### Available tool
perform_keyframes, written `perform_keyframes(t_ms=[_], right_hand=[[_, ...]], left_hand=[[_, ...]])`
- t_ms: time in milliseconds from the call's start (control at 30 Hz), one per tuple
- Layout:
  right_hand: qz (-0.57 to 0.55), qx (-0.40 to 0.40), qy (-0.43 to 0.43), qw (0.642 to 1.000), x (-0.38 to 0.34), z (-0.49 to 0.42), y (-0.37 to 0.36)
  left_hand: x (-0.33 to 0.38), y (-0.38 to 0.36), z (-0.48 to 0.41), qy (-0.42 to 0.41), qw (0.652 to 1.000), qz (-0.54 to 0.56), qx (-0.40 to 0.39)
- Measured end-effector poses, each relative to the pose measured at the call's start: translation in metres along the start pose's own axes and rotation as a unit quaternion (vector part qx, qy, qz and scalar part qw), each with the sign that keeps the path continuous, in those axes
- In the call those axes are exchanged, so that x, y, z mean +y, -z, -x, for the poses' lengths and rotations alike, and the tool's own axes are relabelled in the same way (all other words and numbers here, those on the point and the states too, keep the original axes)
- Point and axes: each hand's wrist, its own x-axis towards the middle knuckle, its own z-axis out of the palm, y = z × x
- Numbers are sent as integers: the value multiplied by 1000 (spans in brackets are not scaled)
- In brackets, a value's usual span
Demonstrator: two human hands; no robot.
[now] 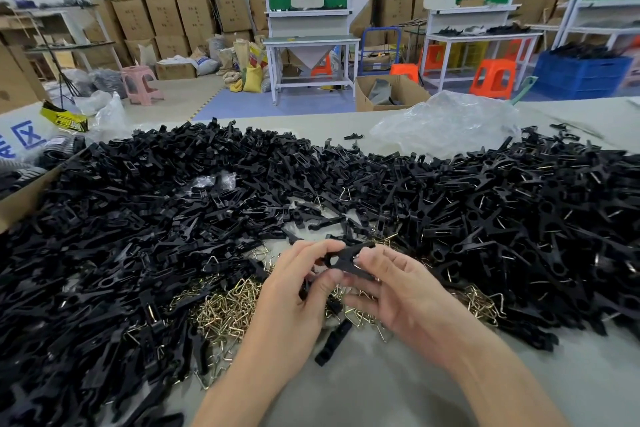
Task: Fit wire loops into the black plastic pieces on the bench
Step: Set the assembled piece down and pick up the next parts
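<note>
Black piece [349,257] is held just above the surface [381,392], near the middle of the bench, pinched between both hands. The left grip [294,291] curls thumb and fingers round its near end; the right grip [398,291] pinches the far end with its fingertips. The piece is matt, flat and long, with a round hole near one end. Whether a loop already sits in it cannot be told. Brass-coloured loops [221,308] lie heaped under and beside the hands. The right pile [519,218] shows wire glinting on many pieces, so those look fitted. The left pile [121,218] is mostly bare black plastic, so by my judgement a great deal is left to do. A loose piece [334,343] lies on the surface below the hands.
</note>
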Motion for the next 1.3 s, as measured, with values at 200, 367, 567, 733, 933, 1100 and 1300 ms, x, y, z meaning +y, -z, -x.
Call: perform_keyframes(t_ms=[200,367,567,733,933,1100,1300], right_hand=[[-17,-136,-7,991,5,7,-4],[0,-137,-11,990,6,7,-6],[87,-61,30,994,18,0,-7],[181,37,66,980,18,-5,-10],[423,76,137,893,22,1,-7],[496,99,158,848,27,3,-2],[463,66,122,875,27,-2,1]], left_hand=[[6,-5,3,14,990,111,-82],[0,-3,2,-2,993,81,-83],[-7,-9,4,-19,997,1,-78],[1,-3,5,85,963,211,-143],[4,-4,3,82,977,147,-132],[-8,4,3,30,991,36,-128],[-2,5,6,0,992,-53,-111]])
